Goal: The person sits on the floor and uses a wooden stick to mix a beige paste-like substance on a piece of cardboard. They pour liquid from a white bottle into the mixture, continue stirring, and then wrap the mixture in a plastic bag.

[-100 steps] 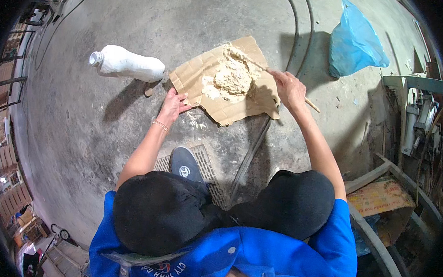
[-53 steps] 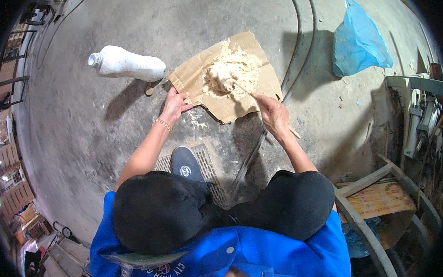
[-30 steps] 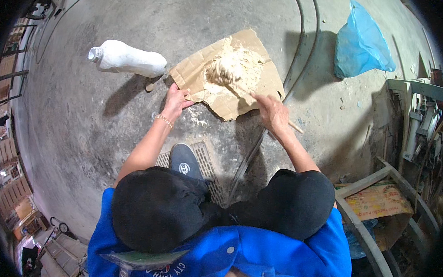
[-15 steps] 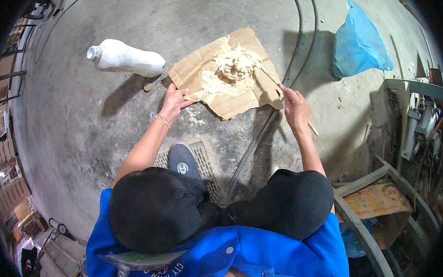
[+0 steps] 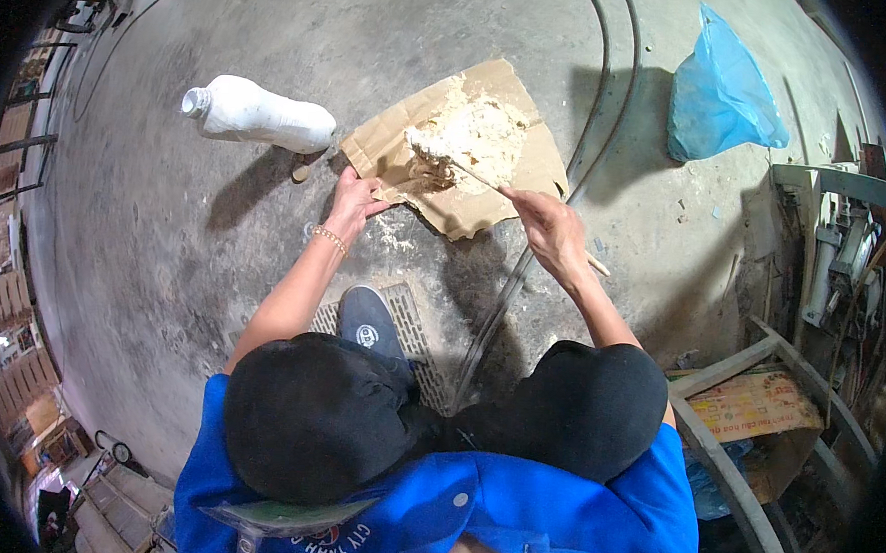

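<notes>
A torn piece of brown cardboard (image 5: 528, 181) carries a pale, crumbly powder-and-paste mixture (image 5: 485, 139). At its near left edge my left hand (image 5: 353, 202) grips the cardboard, thumb on top. My right hand (image 5: 553, 232) is closed round a thin wooden stick (image 5: 481, 179), whose far end reaches into the clumped left side of the mixture. The stick's other end pokes out behind the hand. Whether the tip is flat or round is hidden in the paste.
A white plastic bottle (image 5: 261, 115) stands left of the cardboard, with a small round brown piece (image 5: 300, 173) beside it. Dark hoses (image 5: 602, 105) cross the floor. A blue plastic bag (image 5: 723, 101) sits at the far right. A metal frame (image 5: 742, 492) and cardboard box (image 5: 756, 413) are near right.
My right hand has moved left over the cardboard's near right edge. The stick's tip has swept from the right side of the mixture to its left, pushing the clump along.
</notes>
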Motion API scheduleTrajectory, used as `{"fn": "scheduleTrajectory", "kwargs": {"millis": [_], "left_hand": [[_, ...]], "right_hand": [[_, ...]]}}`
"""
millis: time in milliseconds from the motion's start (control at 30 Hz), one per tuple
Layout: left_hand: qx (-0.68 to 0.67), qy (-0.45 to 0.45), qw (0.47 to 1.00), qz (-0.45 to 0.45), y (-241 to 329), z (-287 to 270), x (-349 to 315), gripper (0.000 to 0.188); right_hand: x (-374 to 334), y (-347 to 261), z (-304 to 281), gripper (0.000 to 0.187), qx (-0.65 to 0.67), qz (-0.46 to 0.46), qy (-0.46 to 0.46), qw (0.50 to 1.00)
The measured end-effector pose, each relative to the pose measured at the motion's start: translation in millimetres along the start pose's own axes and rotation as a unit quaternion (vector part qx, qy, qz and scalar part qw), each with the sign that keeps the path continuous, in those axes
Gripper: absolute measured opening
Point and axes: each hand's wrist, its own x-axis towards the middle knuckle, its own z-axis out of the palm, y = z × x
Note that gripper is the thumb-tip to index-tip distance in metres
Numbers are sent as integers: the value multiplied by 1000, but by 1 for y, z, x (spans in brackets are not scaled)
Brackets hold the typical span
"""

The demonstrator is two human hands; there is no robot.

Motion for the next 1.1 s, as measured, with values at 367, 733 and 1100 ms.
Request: {"fn": "scheduleTrajectory", "kwargs": {"millis": [367,733,1100], "left_hand": [[-11,14,1000,-1,-4,3,2,34],[2,12,1000,8,-6,3,4,34],[9,26,1000,-2,-1,5,-1,35]], "right_hand": [[-24,63,-20,23,-125,41,18,991],[-50,83,14,26,-86,64,128,986],[-39,42,38,22,53,83,2,995]]}}
